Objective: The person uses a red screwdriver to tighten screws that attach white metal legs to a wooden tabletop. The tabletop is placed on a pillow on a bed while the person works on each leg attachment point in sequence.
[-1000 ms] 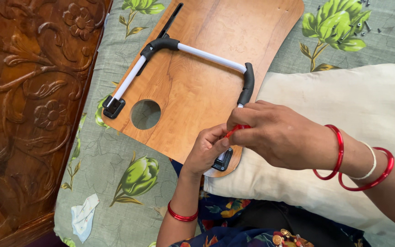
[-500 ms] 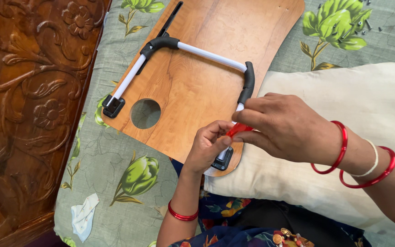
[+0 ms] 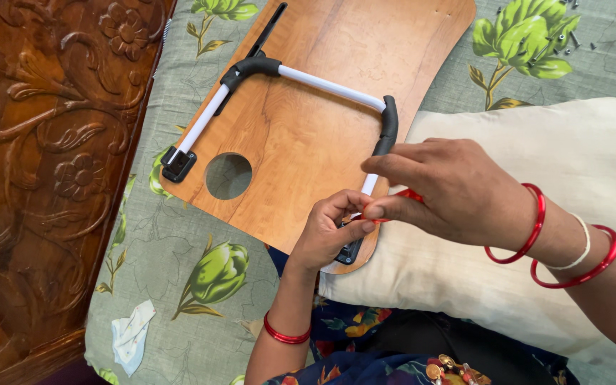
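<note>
We see our right hand (image 3: 458,189) covering most of the red-handled tool (image 3: 408,195), and our left hand (image 3: 329,232) hiding the black bracket (image 3: 351,251) beside it. The wooden board (image 3: 322,135) is cut off at the top edge.

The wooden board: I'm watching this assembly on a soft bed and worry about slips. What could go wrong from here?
1. The wooden board lies on a bedsheet and partly on a pillow, so it may rock under pressure.
2. Both hands, left and right, crowd the black bracket around a red tool; a slip could jab a finger.
3. Loose screws on the sheet could roll away.
</note>
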